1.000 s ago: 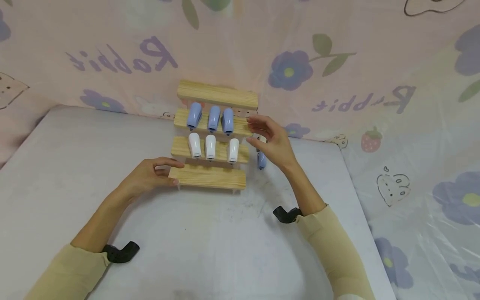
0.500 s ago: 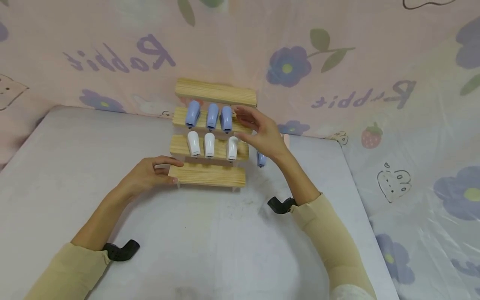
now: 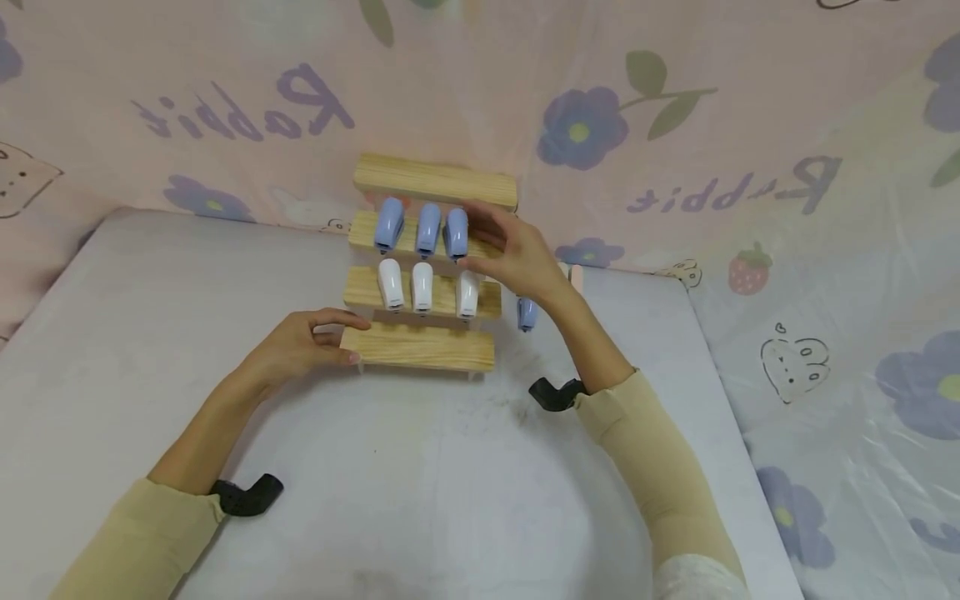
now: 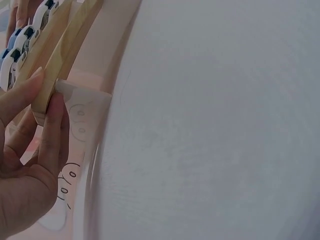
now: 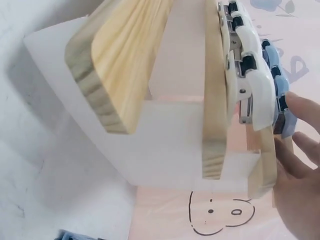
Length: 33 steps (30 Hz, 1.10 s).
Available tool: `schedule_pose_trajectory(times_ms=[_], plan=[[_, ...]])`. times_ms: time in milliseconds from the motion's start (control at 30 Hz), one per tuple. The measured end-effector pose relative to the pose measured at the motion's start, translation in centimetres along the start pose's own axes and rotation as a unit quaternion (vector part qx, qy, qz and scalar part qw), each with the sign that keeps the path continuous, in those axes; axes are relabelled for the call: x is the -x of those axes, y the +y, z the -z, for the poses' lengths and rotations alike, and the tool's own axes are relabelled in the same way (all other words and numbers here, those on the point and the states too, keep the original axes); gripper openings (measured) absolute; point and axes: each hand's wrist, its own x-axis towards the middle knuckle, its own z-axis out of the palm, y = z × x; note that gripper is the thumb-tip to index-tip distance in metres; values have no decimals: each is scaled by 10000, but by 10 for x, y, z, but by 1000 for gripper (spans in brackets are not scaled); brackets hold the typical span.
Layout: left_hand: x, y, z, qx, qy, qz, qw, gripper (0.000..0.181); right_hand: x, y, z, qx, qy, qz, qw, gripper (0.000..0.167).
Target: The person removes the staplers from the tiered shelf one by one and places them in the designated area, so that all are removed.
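A tiered wooden rack (image 3: 420,348) stands against the back cloth. Its bottom step is pinched at the left end by my left hand (image 3: 288,354), thumb and fingers on either face in the left wrist view. One tier up sit three white staplers (image 3: 422,287). Above them is a row of blue staplers. My right hand (image 3: 525,260) holds the rightmost blue stapler (image 3: 456,233) at its right side, fingers at the rear and thumb near the front. In the right wrist view, its fingers (image 5: 300,107) touch that stapler; part of the grip is hidden.
Another blue stapler (image 3: 527,313) lies on the white table (image 3: 420,475) right of the rack, partly behind my right wrist. A pale pink object (image 3: 576,277) shows beside that forearm. Patterned cloth (image 3: 465,92) hangs close behind the rack.
My right hand has moved left from the rack's right end to the rightmost blue stapler, its fingers closing in on it. The left hand has stayed on the bottom step.
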Motion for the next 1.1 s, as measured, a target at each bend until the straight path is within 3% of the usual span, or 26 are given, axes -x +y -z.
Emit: schedule_pose_trajectory(times_ms=[167, 667, 933, 1100], plan=[[-1, 0, 0, 28, 20, 33, 10000, 52, -2, -1, -1, 112, -45, -22, 9999, 66], [0, 1, -3, 62, 86, -35, 9999, 50, 3, 9, -2, 3, 329, 311, 9990, 60], [-1, 0, -2, 20, 81, -48, 10000, 51, 11, 14, 8, 154, 394, 437, 9981, 61], [-3, -1, -1, 64, 59, -21, 10000, 51, 17, 17, 15, 259, 503, 304, 9979, 62]])
